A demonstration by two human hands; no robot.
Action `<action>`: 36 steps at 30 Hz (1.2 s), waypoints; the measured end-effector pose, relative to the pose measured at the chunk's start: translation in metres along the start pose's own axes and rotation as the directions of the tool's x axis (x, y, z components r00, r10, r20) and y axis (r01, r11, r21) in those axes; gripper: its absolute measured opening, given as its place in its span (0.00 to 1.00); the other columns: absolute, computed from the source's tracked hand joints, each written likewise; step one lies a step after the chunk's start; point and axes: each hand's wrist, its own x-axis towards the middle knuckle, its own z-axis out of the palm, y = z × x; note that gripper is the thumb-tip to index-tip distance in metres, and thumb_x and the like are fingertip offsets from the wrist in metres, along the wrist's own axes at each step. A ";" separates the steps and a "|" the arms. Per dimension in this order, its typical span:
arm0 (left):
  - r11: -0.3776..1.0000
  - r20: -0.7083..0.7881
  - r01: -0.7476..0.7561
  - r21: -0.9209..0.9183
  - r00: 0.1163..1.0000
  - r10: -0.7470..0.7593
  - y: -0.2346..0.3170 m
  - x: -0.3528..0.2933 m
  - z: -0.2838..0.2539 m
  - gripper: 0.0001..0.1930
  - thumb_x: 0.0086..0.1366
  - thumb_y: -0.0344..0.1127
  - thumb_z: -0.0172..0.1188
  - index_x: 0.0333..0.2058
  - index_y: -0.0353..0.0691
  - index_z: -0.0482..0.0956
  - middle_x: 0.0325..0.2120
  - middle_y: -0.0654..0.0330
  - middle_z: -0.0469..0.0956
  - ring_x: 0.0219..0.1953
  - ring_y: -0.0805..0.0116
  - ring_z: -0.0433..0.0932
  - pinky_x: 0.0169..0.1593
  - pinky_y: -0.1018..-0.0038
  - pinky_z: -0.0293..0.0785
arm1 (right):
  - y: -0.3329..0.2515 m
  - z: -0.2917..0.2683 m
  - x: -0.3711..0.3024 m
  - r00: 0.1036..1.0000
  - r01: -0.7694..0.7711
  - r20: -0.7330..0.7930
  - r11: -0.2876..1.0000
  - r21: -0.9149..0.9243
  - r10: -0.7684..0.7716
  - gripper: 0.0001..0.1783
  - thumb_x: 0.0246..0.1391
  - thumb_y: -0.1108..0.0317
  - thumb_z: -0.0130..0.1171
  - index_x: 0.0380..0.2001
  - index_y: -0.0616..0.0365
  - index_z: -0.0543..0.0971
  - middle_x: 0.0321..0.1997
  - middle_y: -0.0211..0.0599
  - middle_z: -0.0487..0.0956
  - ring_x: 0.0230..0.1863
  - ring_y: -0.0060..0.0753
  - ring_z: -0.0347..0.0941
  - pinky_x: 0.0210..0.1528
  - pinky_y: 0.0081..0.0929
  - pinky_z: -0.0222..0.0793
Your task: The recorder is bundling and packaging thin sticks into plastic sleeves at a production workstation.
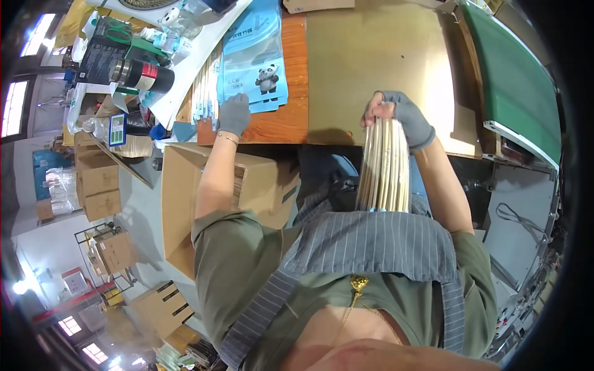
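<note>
My right hand [396, 117], in a grey fingerless glove, is closed around the top of a bundle of pale thin sticks [385, 167]. The sticks look like chopsticks in clear wrapping and hang upright before my apron. On the table's left part lie several blue, partly clear plastic bags [250, 68] printed with a panda. My left hand [235, 115], gloved alike, has its bent fingers at the near left corner of these bags; its fingertips are hidden. Beside it, more wrapped sticks [207, 86] lie along the left edge of the bags.
An open cardboard box [263, 185] stands below the table edge at my left. A tan board [371, 55] covers the orange wooden table [297, 93]. At the far left are a dark thermos [143, 75] and green scissors [117, 29]. A green-topped surface [513, 80] borders the right.
</note>
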 end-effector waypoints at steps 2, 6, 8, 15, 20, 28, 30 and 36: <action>0.997 0.064 -0.072 -0.005 0.995 0.072 -0.004 0.003 -0.002 0.10 0.56 0.34 0.56 0.38 0.42 0.76 0.30 0.56 0.77 0.34 0.57 0.77 0.38 0.64 0.74 | 0.001 0.001 0.000 1.000 0.003 -0.016 1.000 0.001 -0.003 0.10 0.48 0.66 0.56 0.27 0.63 0.76 0.27 0.40 0.78 0.32 0.29 0.74 0.38 0.23 0.69; 0.989 -0.096 0.001 -0.147 0.995 -0.015 -0.001 0.022 -0.028 0.07 0.57 0.35 0.56 0.34 0.42 0.77 0.28 0.56 0.78 0.32 0.57 0.78 0.36 0.63 0.74 | 0.003 -0.004 -0.001 1.000 0.005 -0.029 0.999 -0.049 -0.007 0.10 0.48 0.66 0.56 0.28 0.63 0.76 0.28 0.40 0.78 0.32 0.30 0.74 0.38 0.24 0.69; 0.819 -0.352 0.160 -0.551 0.846 -0.401 0.003 0.033 -0.047 0.07 0.57 0.37 0.59 0.28 0.40 0.77 0.21 0.55 0.77 0.25 0.58 0.76 0.31 0.66 0.72 | 0.005 -0.006 0.001 1.000 0.013 -0.018 1.000 -0.028 -0.014 0.10 0.48 0.66 0.56 0.28 0.63 0.76 0.28 0.39 0.78 0.32 0.30 0.74 0.38 0.24 0.69; 0.742 -0.132 0.070 -0.666 0.969 -0.210 0.125 0.055 -0.055 0.17 0.59 0.44 0.61 0.23 0.35 0.73 0.15 0.52 0.70 0.18 0.59 0.70 0.26 0.66 0.65 | 0.000 0.006 0.011 0.997 -0.058 0.049 0.995 -0.087 0.062 0.25 0.50 0.66 0.56 0.53 0.61 0.72 0.30 0.37 0.79 0.34 0.23 0.75 0.36 0.22 0.71; 0.485 -0.314 -0.169 -0.858 0.920 -0.234 0.232 0.053 -0.048 0.18 0.65 0.48 0.51 0.26 0.38 0.72 0.17 0.47 0.73 0.21 0.46 0.74 0.25 0.58 0.67 | 0.033 -0.032 0.018 0.993 -0.102 -0.074 0.992 -0.075 0.096 0.26 0.51 0.67 0.54 0.54 0.66 0.71 0.30 0.39 0.80 0.29 0.26 0.76 0.35 0.22 0.71; 0.647 -0.190 -0.031 -0.762 0.966 -0.177 0.247 0.065 -0.096 0.15 0.62 0.41 0.52 0.48 0.47 0.71 0.23 0.47 0.77 0.26 0.45 0.77 0.28 0.56 0.71 | 0.010 -0.032 -0.012 0.982 -0.087 -0.177 0.992 -0.087 0.071 0.19 0.49 0.68 0.52 0.44 0.67 0.76 0.29 0.41 0.79 0.30 0.29 0.77 0.36 0.23 0.72; 0.760 -0.103 -0.014 -0.650 0.992 -0.070 0.251 0.069 -0.084 0.21 0.56 0.37 0.56 0.50 0.48 0.70 0.26 0.49 0.79 0.30 0.46 0.78 0.32 0.56 0.72 | 0.008 -0.032 -0.015 0.987 -0.058 -0.153 0.994 -0.097 0.043 0.19 0.49 0.67 0.53 0.43 0.68 0.76 0.28 0.41 0.79 0.31 0.29 0.78 0.37 0.23 0.73; 0.576 -0.158 -0.147 -0.804 0.987 0.031 0.265 0.071 -0.052 0.18 0.53 0.34 0.56 0.46 0.42 0.76 0.31 0.47 0.79 0.34 0.46 0.78 0.36 0.59 0.73 | 0.036 -0.058 -0.012 0.967 -0.090 -0.243 0.995 -0.033 0.079 0.24 0.49 0.69 0.51 0.50 0.67 0.71 0.29 0.42 0.78 0.30 0.29 0.76 0.37 0.24 0.73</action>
